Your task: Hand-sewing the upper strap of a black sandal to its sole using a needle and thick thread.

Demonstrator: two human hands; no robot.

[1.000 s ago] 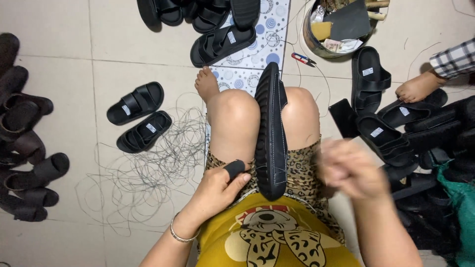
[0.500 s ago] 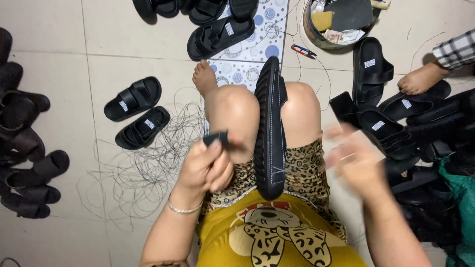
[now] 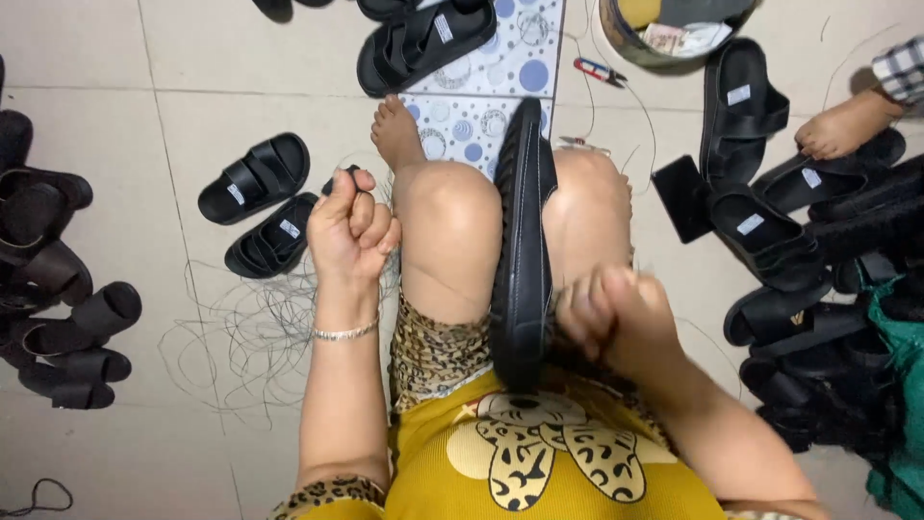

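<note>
A black sandal point(image 3: 523, 241) stands on edge, clamped between my bare knees, its toe pointing away from me. My left hand point(image 3: 351, 231) is raised to the left of my left knee. It is clenched in a fist on a small black tool point(image 3: 339, 179), whose tip shows above the fingers. My right hand point(image 3: 616, 313) is blurred and sits against the sandal's right side near my lap. Its fingers are curled shut, and whether they pinch anything is hidden.
Two black sandals point(image 3: 255, 178) lie on the tiles to the left, above a tangle of thin thread point(image 3: 250, 332). More sandals are piled at the left edge point(image 3: 58, 289) and on the right point(image 3: 799, 250). Ahead are a dotted mat point(image 3: 481, 120), red snips point(image 3: 602, 69), a round bowl point(image 3: 630, 34) and another person's foot point(image 3: 842, 125).
My left hand has risen from my lap and swung out left past the knee, still gripping the black tool. My right hand has moved in against the sandal.
</note>
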